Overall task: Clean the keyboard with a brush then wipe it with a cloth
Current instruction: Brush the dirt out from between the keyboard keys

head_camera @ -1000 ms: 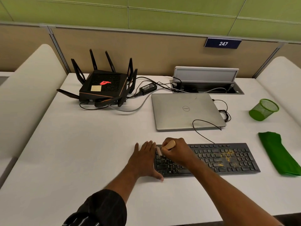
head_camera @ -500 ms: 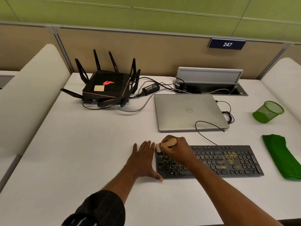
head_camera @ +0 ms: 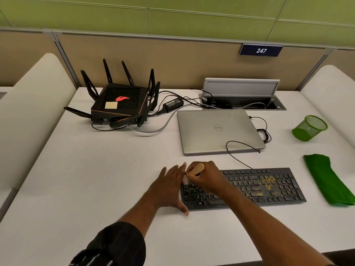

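White desk (head_camera: 96,179) under you: your left hand (head_camera: 169,186) lies flat, fingers straight, against the left end of the flat black plastic keyboard (head_camera: 249,186). Your right hand (head_camera: 208,178) curls round the small wooden-handled brush (head_camera: 197,168) over the keyboard's left keys. Judge the brush light, its handle stiff and bristles soft; grip the handle. Right of the keyboard lies the folded green cloth (head_camera: 328,179), likely limp.

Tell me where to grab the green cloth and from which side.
Pinch the green cloth along its left edge, the side facing the keyboard, coming down from above. It lies folded flat on the desk, so a sideways grip would likely find nothing to close on.
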{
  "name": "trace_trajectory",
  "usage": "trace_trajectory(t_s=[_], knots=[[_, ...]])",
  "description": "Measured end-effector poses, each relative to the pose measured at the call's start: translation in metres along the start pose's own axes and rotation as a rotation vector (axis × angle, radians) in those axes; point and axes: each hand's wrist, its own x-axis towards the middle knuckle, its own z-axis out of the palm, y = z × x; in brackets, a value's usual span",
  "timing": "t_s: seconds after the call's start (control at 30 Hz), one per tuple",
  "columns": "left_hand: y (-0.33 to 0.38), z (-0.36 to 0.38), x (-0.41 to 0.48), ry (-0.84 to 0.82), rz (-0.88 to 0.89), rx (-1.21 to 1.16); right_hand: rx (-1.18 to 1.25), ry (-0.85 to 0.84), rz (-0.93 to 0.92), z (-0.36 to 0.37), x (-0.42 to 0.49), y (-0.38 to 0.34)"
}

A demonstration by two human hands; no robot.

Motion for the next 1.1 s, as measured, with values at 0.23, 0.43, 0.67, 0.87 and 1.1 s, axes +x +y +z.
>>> trace_trajectory(t_s=[0.23, 0.43, 0.67, 0.87, 1.1], knots=[[-0.004, -0.002, 0.000, 0.021, 0.005, -0.117, 0.008, -0.073, -0.028, -0.005, -0.001, 0.009], [-0.002, 0.000, 0.002, 0.004, -0.012, -0.139, -0.071, -0.166, -0.072, -0.018, 0.002, 0.008], [-0.005, 0.005, -0.001, 0.003, -0.056, -0.058, -0.031, -0.164, -0.029, -0.036, 0.007, 0.008], [-0.007, 0.010, -0.004, -0.047, -0.127, 0.071, 0.055, -0.174, -0.042, -0.027, 0.006, 0.003], [-0.007, 0.010, -0.005, -0.059, -0.134, 0.063, -0.095, -0.221, -0.058, -0.035, 0.003, 0.012]])
